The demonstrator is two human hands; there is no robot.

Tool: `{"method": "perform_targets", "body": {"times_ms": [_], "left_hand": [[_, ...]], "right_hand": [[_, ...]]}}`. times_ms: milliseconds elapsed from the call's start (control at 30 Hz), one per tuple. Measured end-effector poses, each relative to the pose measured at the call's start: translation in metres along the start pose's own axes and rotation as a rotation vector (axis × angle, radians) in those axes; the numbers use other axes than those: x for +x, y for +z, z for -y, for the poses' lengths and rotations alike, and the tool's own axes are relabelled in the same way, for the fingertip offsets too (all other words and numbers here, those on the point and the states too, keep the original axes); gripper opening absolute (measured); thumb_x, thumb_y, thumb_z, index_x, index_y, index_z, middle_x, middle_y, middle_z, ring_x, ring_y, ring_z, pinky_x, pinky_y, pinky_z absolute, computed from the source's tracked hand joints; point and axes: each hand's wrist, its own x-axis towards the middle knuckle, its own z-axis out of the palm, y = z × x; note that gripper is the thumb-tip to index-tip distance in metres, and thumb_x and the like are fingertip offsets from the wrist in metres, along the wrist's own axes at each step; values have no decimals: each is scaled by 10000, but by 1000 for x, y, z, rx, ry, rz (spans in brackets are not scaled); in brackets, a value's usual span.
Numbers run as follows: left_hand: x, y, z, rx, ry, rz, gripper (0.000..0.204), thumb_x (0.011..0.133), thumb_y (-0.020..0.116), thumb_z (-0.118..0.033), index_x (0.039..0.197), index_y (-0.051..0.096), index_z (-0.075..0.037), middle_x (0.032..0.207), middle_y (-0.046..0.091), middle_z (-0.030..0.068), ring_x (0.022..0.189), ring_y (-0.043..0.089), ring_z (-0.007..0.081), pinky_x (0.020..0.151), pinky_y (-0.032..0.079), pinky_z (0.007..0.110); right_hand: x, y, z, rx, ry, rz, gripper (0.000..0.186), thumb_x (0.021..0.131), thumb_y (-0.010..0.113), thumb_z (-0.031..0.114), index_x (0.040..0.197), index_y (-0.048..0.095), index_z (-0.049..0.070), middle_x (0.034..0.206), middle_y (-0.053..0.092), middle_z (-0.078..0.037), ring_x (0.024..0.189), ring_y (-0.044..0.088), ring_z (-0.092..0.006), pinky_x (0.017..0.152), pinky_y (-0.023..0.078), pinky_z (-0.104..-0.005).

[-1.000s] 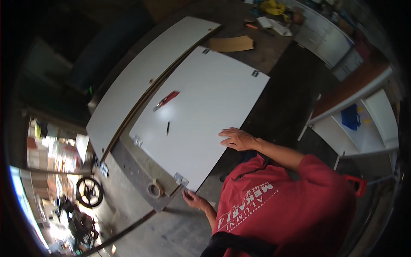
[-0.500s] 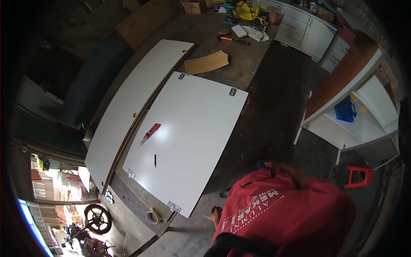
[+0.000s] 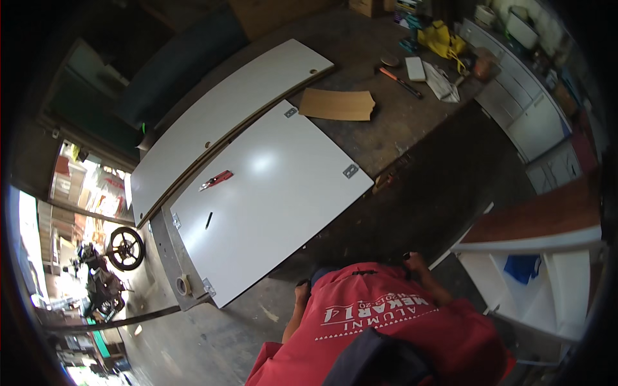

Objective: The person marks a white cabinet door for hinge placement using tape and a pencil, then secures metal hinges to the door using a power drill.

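Note:
My left hand (image 3: pixel 301 291) hangs beside my red shirt, near the near edge of a white cabinet door panel (image 3: pixel 270 193), apart from it. My right hand (image 3: pixel 415 260) is by the other side of my shirt, over the dark floor. Both hands look small and dark at the tips, so their fingers cannot be made out. On the white panel, metal hinges (image 3: pixel 350 170) sit near the corners. A red utility knife (image 3: pixel 216 180) and a short black pen or pencil (image 3: pixel 209 220) rest on its face, out of reach of either hand.
A long white board (image 3: pixel 238 103) lies behind the panel on the workbench. Beyond are brown cardboard (image 3: pixel 338 105), an orange-handled hammer (image 3: pixel 399 82) and a cordless drill (image 3: pixel 410 35). Tape (image 3: pixel 184 284) lies near the left corner. A white cabinet (image 3: pixel 553 289) stands at right, a motorcycle (image 3: pixel 100 276) at left.
My view has turned, so the panels and bench appear rotated and the cabinet lower. My left hand shows higher and further left; my right hand now shows beside my shirt.

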Motion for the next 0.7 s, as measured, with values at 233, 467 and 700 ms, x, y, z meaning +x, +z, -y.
{"method": "perform_targets", "body": {"times_ms": [233,467,700], "left_hand": [[48,24,-45,-374,-268,55,306,894,622,-376,1053,709,-130,1044,734,145,962,709,306,810,543,464],[113,2,-95,-650,-430,-61,361,897,632,-380,1154,679,-130,1097,728,127,986,701,266,829,541,438],[108,20,-185,-1232,-666,-454,436,901,642,-384,1255,649,-130,1151,723,108,1010,694,225,848,539,413]], "right_hand": [[46,-156,50,443,250,-607,172,944,652,162,1024,742,38,888,737,-155,822,724,-211,758,560,-353],[102,-340,140,849,66,-758,278,1052,569,204,1176,679,-19,1003,737,-118,892,720,-180,814,564,-295],[309,-514,125,845,-248,-885,301,1047,583,210,1227,653,-21,1111,718,-100,1043,675,-165,932,521,-309]]}}
